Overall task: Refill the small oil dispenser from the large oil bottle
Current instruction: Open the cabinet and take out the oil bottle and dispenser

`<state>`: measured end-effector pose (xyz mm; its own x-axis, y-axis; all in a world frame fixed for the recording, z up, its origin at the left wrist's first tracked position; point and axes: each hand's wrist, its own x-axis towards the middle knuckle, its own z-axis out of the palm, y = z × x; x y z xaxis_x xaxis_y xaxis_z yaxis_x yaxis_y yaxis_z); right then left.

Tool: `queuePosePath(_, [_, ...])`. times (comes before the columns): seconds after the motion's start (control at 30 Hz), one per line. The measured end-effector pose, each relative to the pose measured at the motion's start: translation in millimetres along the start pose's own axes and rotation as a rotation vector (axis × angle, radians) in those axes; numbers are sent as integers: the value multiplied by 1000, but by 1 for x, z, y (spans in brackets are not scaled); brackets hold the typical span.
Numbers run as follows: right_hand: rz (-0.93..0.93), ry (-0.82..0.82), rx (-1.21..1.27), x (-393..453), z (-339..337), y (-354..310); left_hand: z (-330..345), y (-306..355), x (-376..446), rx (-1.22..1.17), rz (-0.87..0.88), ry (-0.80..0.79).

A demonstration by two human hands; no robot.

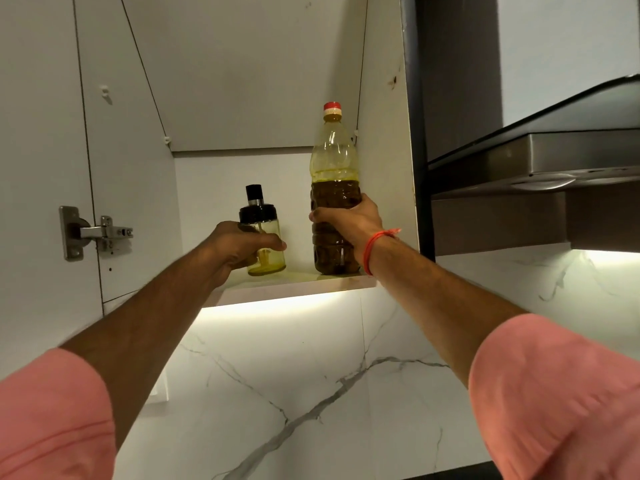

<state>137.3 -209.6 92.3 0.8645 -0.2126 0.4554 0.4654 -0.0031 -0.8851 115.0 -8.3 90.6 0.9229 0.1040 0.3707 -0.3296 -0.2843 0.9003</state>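
Both arms reach up into an open wall cabinet. The small oil dispenser (265, 240), clear glass with a black pump top and a thin layer of yellow oil at its bottom, stands on the cabinet shelf (298, 289). My left hand (239, 245) is wrapped around its body. The large oil bottle (334, 188), clear plastic with a red cap and roughly half full of dark oil, stands upright to the right on the same shelf. My right hand (349, 221) grips its middle; a red thread circles that wrist.
The cabinet's open door (38, 168) with a metal hinge (93, 233) hangs at left. A steel chimney hood (540, 164) juts out at right. Below the lit shelf edge is a white marble backsplash (311, 393).
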Motion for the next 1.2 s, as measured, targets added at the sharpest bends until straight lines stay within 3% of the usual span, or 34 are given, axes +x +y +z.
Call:
queuePosePath(0.77, [-53, -170, 0, -127, -78, -46, -19, 48, -150, -60, -49, -93])
queuePosePath(1.2, [66, -324, 40, -212, -95, 31, -1, -24, -225, -52, -116, -99])
